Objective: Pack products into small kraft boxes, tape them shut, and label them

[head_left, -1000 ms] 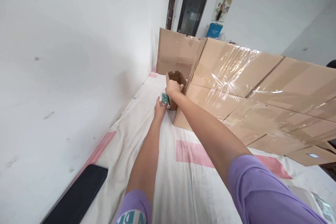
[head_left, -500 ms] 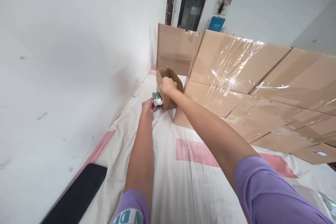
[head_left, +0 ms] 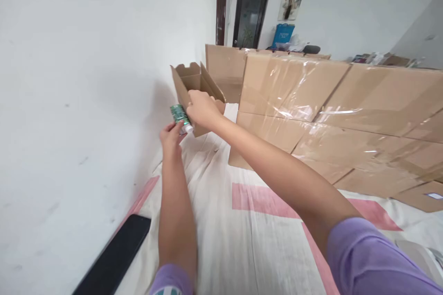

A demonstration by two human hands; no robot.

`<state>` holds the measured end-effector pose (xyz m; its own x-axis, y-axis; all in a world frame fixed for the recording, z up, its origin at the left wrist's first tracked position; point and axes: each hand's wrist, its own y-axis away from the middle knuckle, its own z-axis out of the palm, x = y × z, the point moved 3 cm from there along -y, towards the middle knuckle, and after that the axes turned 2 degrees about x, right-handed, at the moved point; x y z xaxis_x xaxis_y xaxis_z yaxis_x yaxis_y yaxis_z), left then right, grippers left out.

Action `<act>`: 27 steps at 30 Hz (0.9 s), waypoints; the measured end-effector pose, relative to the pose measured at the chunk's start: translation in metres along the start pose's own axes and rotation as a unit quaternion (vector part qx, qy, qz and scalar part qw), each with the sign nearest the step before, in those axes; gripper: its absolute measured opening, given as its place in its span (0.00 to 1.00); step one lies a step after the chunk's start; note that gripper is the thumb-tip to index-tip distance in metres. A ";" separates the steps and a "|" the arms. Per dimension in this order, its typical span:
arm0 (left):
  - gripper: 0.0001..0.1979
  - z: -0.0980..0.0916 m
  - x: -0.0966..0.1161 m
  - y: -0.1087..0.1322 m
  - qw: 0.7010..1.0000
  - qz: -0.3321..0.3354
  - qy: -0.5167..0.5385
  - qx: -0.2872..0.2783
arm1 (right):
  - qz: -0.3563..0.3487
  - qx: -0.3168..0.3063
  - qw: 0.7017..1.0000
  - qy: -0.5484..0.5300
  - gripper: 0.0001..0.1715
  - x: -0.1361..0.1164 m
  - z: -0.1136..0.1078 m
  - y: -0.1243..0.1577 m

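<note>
Green-printed container with a white end, left of centre in the frame, lying aslant just beside the near left wall of an open-topped cardboard box; whether the two touch cannot be told. The left hand pinches the container between thumb and fingers, its back toward the viewer; the left forearm rises almost vertically from the bottom edge of the frame. The right hand is closed on the near rim of the box, knuckles uppermost, fingers curled over the edge; some fingertips are hidden inside. The right forearm runs diagonally from the lower right, nearly straight. The box leans, its mouth facing upward; whether its base meets the white cloth is unclear. Both arms show purple sleeves. At the lower left, a black smartphone lies on the cloth beside the white wall. A tape-covered bank of cardboard cartons fills the right of the frame. Beyond, at upper centre and right, stand a dark-framed door, a hanging scroll and a blue bag or bin.
</note>
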<state>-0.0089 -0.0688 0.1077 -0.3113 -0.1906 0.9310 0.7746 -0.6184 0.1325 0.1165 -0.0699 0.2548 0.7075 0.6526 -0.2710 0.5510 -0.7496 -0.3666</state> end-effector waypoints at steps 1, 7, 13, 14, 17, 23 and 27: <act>0.15 -0.011 0.019 0.013 0.999 0.030 0.013 0.011 | -0.023 0.016 1.000 -0.008 0.09 -0.011 -0.013 0.009; 0.22 -0.074 0.082 0.133 0.990 0.129 0.047 0.033 | -0.135 0.037 0.986 -0.087 0.09 -0.055 -0.091 0.114; 0.27 -0.125 0.057 0.279 0.989 0.146 0.006 -0.020 | -0.171 -0.016 0.978 -0.119 0.15 -0.040 -0.140 0.264; 0.27 -0.133 0.043 0.299 0.990 0.137 -0.005 -0.021 | -0.174 -0.021 0.977 -0.124 0.19 -0.034 -0.139 0.287; 0.28 -0.156 -0.006 0.348 0.996 0.072 -0.022 -0.055 | -0.137 -0.016 0.980 -0.145 0.27 -0.010 -0.129 0.349; 0.36 -0.183 -0.079 0.408 0.975 -0.156 0.006 -0.157 | -0.046 -0.076 0.986 -0.142 0.29 0.046 -0.131 0.442; 0.37 -0.218 -0.077 0.403 0.984 -0.139 -0.004 -0.114 | -0.015 -0.102 0.987 -0.123 0.33 0.074 -0.142 0.470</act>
<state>0.2073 -0.4696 0.0152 -0.4889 0.0158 0.8722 0.5155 -0.8014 0.3035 0.4906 -0.3897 0.1891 0.5747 0.6624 -0.4805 0.6649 -0.7203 -0.1978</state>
